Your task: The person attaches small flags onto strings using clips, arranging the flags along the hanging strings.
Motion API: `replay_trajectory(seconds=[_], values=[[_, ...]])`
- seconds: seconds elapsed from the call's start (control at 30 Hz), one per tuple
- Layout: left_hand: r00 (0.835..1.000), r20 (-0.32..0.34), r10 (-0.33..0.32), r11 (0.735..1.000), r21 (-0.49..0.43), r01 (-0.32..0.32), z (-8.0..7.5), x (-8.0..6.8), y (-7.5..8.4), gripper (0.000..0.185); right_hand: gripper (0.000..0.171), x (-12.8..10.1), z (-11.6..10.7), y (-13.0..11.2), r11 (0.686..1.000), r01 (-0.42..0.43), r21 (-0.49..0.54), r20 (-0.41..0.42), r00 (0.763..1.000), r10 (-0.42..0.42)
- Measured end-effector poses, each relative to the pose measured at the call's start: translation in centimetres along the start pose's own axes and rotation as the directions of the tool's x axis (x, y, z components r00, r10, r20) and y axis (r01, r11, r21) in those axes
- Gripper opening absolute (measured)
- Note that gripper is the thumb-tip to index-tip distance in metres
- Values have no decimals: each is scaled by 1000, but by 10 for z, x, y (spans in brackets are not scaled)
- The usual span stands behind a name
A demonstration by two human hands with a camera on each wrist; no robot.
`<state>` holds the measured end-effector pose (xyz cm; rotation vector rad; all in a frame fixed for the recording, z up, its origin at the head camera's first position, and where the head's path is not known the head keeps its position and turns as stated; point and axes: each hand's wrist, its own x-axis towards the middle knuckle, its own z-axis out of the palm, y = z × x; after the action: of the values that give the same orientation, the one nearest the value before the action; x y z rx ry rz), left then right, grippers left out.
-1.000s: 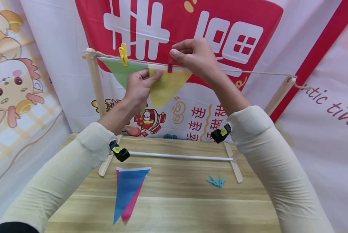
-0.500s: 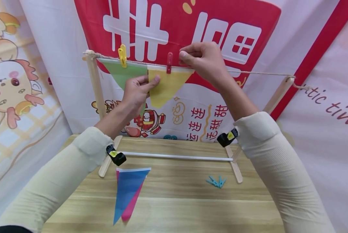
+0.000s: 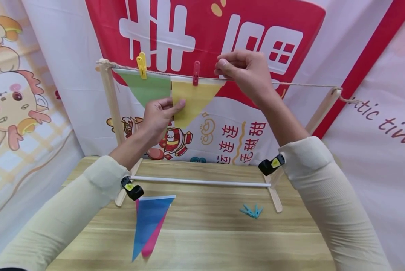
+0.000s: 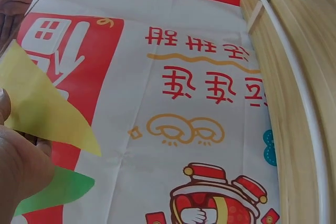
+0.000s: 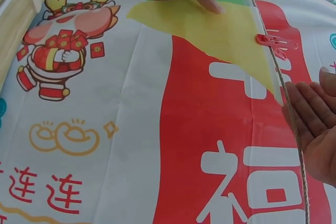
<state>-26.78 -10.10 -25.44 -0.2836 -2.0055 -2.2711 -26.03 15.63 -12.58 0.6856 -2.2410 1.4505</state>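
Note:
A yellow pennant [image 3: 197, 98] hangs from the twine [image 3: 300, 84], fastened at its top edge by a red clothespin [image 3: 196, 73]. My left hand [image 3: 159, 114] pinches its left side, thumb in front and fingers behind. Left of it a green pennant [image 3: 148, 86] hangs under a yellow clothespin [image 3: 141, 65], partly covered by the hand. My right hand [image 3: 248, 71] is right of the red clothespin at the twine, fingers loosely bent and holding nothing. In the right wrist view, the right hand's relaxed fingers [image 5: 310, 103] lie beside the twine, near the yellow pennant's corner.
Wooden posts [image 3: 111, 99] carry the twine at both ends, and a white rod [image 3: 202, 182] joins their feet. On the table [image 3: 222, 244] lie a blue pennant [image 3: 149, 218] over a pink pennant [image 3: 151, 242], and blue clothespins [image 3: 251, 211]. A printed cloth [image 3: 209, 34] hangs behind.
The right hand has let go of the red clothespin, which stays clipped on, and has moved right. The left hand has slid slightly down the yellow pennant's side.

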Motion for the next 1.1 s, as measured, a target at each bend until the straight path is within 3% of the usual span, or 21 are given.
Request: replay_trajectory(seconds=[0.2, 0.47, 0.63, 0.9, 1.1], values=[[1000, 9, -30, 996, 85, 29, -8, -7, -12, 48, 28, -4, -1, 5, 989, 69, 127, -32, 997, -65], [999, 8, -50, 994, 102, 49, -17, -10, -25, 43, 25, -6, -1, 8, 940, 127, 317, -21, 992, -127], [997, -4, -78, 987, 143, 77, -21, -12, -33, 48, 23, -12, -1, 10, 926, 119, 358, 23, 990, -136], [996, 27, -90, 974, 213, 82, -27, -17, -46, 46, 22, -19, 3, 23, 897, 210, 389, 68, 965, -255], [992, 60, -111, 974, 205, 96, -33, -21, -55, 44, 26, -28, 5, 33, 904, 196, 380, 92, 964, -248]])
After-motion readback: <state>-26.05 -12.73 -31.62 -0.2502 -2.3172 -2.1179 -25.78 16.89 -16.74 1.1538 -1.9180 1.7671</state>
